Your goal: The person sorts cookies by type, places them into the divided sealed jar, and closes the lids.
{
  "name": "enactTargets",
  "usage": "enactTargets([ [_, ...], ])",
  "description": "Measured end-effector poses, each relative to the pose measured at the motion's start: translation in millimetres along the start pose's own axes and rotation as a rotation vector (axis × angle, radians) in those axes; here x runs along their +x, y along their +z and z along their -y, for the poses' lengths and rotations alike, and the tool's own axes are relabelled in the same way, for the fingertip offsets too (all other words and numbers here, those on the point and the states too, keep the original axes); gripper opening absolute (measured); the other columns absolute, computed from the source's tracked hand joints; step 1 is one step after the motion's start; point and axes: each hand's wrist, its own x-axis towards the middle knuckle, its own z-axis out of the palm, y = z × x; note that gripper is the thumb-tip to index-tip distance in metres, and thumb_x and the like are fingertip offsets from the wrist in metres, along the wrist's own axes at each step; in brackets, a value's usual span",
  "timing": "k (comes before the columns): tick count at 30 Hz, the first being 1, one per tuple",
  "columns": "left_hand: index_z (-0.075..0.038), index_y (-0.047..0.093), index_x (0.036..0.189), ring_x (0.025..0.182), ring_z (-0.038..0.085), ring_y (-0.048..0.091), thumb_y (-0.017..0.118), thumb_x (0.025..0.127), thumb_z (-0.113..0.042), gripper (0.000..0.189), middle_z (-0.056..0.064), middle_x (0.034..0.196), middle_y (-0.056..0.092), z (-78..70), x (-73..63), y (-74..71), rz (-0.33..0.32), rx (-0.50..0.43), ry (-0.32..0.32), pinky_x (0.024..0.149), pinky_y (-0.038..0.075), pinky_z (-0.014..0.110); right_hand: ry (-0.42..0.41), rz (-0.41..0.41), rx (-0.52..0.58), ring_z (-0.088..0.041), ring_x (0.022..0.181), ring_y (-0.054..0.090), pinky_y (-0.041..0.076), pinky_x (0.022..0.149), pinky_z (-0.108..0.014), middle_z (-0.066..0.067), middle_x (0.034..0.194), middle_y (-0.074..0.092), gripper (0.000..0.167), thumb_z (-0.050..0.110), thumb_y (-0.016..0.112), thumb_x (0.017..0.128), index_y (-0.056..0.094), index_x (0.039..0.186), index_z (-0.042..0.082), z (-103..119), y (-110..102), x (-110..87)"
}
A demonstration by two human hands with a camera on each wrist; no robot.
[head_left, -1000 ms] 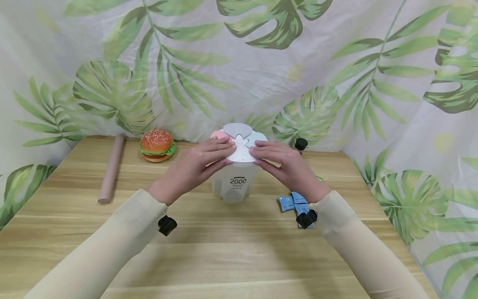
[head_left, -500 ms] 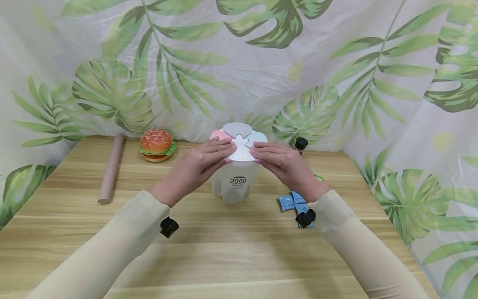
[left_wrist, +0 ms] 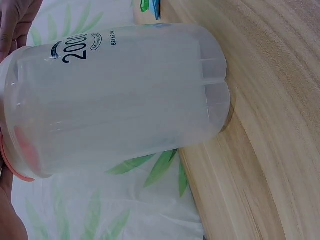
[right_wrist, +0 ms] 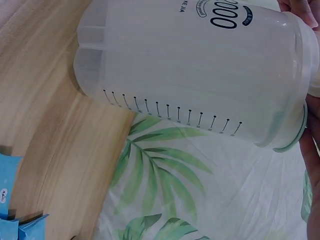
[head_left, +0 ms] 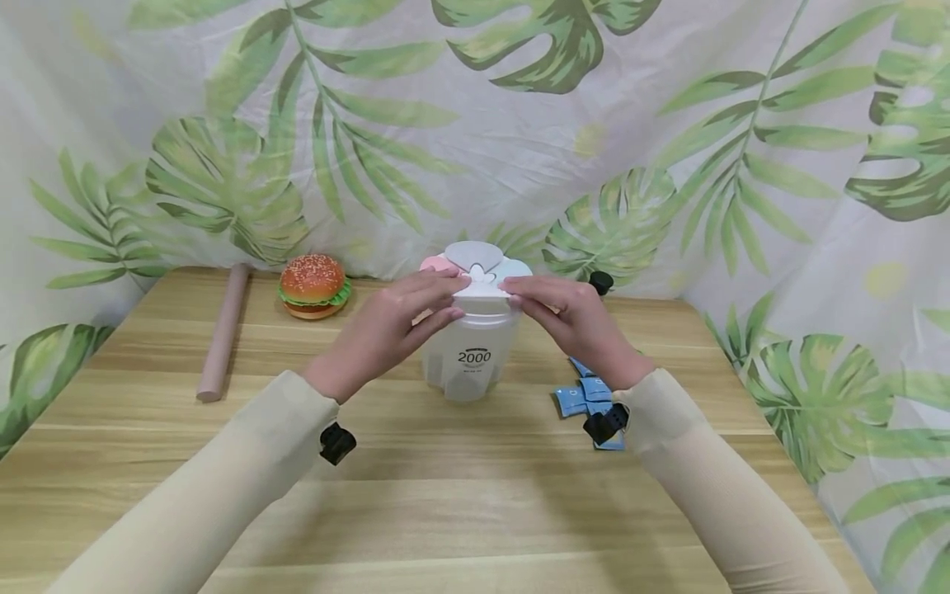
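Note:
A translucent storage canister [head_left: 466, 371] marked 2000 stands upright on the table, seen sideways in both wrist views. Its flower-shaped lid [head_left: 472, 254] has pink, grey, pale blue and white flaps. The white front flap [head_left: 484, 290] is tilted up, its front edge raised above the rim. My left hand [head_left: 386, 326] pinches the flap's left edge, fingers above and thumb below. At the right edge, my right hand [head_left: 582, 326] pinches it likewise. A graduated scale [right_wrist: 178, 114] runs down the canister's side.
On the left lie a pinkish rolling pin [head_left: 223, 334] and a toy hamburger [head_left: 313, 286]. Several blue packets [head_left: 582, 398] lie beneath my right forearm. A black-capped item [head_left: 601, 282] stands behind the right hand. Leaf-printed cloth [head_left: 519, 165] hangs behind the table.
The white front flap has gone from lying flat to tilted up, its front edge raised by both hands. The canister has stayed in place.

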Motion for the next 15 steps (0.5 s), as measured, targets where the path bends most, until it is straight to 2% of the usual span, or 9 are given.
enactTargets([
  [5,-0.006,0.065,0.142,0.115,0.025,0.073,0.078,0.096,-0.019,0.049,0.012,0.139,0.07,3.4,2.3,-1.1,0.026,-0.016,-0.021,0.106,0.056,0.045,0.064,0.018,0.032,-0.027,0.109,0.077,0.063,0.092,-0.042,-0.013,0.118,0.079,0.026,0.003,0.068,0.1,0.077,0.124,0.004,3.4,-2.8,7.7],
  [11,-0.005,0.054,0.152,0.114,0.027,0.071,0.078,0.096,-0.021,0.063,0.013,0.13,0.074,3.8,4.6,-4.0,0.048,-0.016,-0.05,0.107,0.055,0.047,0.125,0.051,0.061,-0.026,0.105,0.076,0.062,0.089,-0.042,-0.015,0.117,0.079,0.024,0.007,0.062,0.104,0.076,0.123,0.001,3.8,-6.0,18.8],
  [15,-0.006,0.048,0.156,0.115,0.028,0.069,0.079,0.095,-0.022,0.071,0.012,0.126,0.074,2.9,5.5,-4.3,0.063,-0.02,-0.076,0.113,0.051,0.05,0.164,0.063,0.083,-0.026,0.104,0.075,0.062,0.088,-0.041,-0.016,0.117,0.078,0.025,0.008,0.06,0.106,0.075,0.124,0.0,2.9,-7.6,24.4],
])
